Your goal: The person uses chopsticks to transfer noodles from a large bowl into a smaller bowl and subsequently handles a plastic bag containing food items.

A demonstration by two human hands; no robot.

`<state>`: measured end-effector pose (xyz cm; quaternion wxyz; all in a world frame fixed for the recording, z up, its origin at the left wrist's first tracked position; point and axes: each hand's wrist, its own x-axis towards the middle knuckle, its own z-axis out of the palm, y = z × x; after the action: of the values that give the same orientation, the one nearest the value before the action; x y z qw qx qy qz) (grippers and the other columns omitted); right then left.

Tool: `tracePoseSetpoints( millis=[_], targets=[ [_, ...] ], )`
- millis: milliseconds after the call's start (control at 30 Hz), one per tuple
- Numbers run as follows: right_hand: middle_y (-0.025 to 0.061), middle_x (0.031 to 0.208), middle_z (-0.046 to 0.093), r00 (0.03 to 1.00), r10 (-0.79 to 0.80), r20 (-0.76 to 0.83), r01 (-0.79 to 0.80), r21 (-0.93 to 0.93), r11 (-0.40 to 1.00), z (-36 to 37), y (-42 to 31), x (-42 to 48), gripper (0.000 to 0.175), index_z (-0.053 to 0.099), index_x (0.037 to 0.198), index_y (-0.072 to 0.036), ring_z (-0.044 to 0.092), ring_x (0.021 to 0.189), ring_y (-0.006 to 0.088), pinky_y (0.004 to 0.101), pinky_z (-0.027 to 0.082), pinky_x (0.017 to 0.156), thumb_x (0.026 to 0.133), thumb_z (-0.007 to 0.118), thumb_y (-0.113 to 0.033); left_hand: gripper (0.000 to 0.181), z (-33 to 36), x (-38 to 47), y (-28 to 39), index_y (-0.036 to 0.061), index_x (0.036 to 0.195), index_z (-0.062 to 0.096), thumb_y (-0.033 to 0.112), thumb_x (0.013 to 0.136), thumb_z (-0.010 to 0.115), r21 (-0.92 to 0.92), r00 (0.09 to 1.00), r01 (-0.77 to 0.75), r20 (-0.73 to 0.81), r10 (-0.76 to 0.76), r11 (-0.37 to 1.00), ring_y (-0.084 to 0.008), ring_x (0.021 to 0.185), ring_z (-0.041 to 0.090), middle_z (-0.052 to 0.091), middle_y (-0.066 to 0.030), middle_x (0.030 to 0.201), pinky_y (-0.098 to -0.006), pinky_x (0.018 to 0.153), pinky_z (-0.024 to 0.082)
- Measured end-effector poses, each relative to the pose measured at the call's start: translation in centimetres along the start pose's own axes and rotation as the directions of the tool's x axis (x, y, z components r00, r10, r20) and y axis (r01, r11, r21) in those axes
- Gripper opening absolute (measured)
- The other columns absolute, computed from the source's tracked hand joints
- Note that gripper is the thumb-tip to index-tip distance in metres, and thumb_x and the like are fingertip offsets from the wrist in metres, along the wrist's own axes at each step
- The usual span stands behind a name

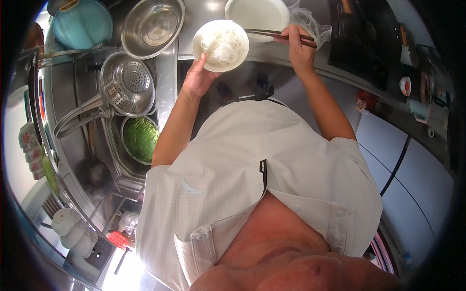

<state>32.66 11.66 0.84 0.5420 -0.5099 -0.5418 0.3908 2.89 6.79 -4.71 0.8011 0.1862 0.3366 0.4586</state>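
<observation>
My left hand [201,77] holds a white bowl [196,46] from below, its thumb over the near rim. Pale thin noodles [224,43] lie inside the bowl. In my right hand [301,51] is a pair of dark chopsticks [267,33], level and pointing left, with their tips by the bowl's right rim. Nothing hangs from the chopsticks. Beyond them, on the counter, sits a white oval plate [256,14]. A clear plastic bag [307,20] lies just past my right hand.
To the left stand a steel basin [133,27] and a steel colander [113,87]. Below the colander, a bowl of green shredded vegetable [140,140] rests in the sink [116,156]. A teal bowl [82,27] is at upper left. The dark stove [358,47] is on the right.
</observation>
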Motion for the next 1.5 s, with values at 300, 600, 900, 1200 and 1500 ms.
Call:
tracePoseSetpoints(
  millis=[300,600,900,1200,1500],
  targets=[
    [0.0062,0.087,0.067,0.920,-0.350,0.179,0.374,-0.121,0.920,-1.5,-3.2,-1.6,0.017,0.065,0.083,-0.001,0.064,0.083,0.0162,0.0298,0.052,0.076,0.097,0.058,-0.007,0.074,0.5,0.1,-0.5,0.0076,0.155,0.032,0.046,0.099,0.061,0.016,1.000,0.013,-0.028,-0.012,1.000,-0.0299,0.139,0.047,0.046,-0.0114,0.153,-0.0496,0.114,0.040],
    [0.0073,0.084,0.065,0.925,-0.375,-0.053,0.375,-0.020,0.927,-5.7,-5.8,-3.8,0.016,0.064,0.086,-0.003,0.063,0.077,0.0195,0.0309,0.050,0.073,0.099,0.061,-0.012,0.068,3.3,1.6,-1.8,0.0093,0.157,0.029,0.046,0.104,0.050,0.018,0.998,0.068,0.011,-0.068,0.998,-0.0316,0.143,0.042,0.039,-0.0116,0.159,-0.0525,0.117,0.037],
    [0.0048,0.078,0.063,0.814,-0.379,-0.440,0.354,-0.141,0.925,-13.8,-7.4,-12.3,0.026,0.062,0.084,-0.003,0.058,0.071,0.0135,0.0290,0.045,0.064,0.104,0.056,-0.018,0.071,10.8,5.0,-5.0,0.0061,0.156,0.033,0.045,0.101,0.056,0.298,0.950,0.241,0.124,-0.288,0.924,-0.0304,0.141,0.045,0.046,-0.0120,0.154,-0.0472,0.116,0.038],
    [0.0116,0.083,0.063,0.332,-0.083,-0.940,0.176,-0.025,0.984,-18.7,-6.7,-27.1,0.039,0.061,0.092,0.002,0.072,0.071,0.0262,0.0363,0.062,0.071,0.109,0.046,-0.030,0.072,21.0,9.2,-14.2,0.0061,0.157,0.027,0.044,0.102,0.053,0.422,0.719,0.423,0.382,-0.581,0.802,-0.0307,0.146,0.037,0.039,-0.0128,0.158,-0.0488,0.122,0.028],
    [0.0136,0.091,0.063,-0.086,0.002,-0.996,0.189,-0.014,0.982,-30.2,-5.2,-35.8,0.044,0.057,0.090,0.001,0.070,0.067,0.0281,0.0390,0.061,0.067,0.108,0.048,-0.039,0.060,36.8,12.1,-27.5,0.0081,0.154,0.032,0.043,0.106,0.044,0.519,0.630,0.454,0.387,-0.673,0.724,-0.0380,0.135,0.049,0.044,-0.0165,0.152,-0.0541,0.100,0.052]
  ],
)
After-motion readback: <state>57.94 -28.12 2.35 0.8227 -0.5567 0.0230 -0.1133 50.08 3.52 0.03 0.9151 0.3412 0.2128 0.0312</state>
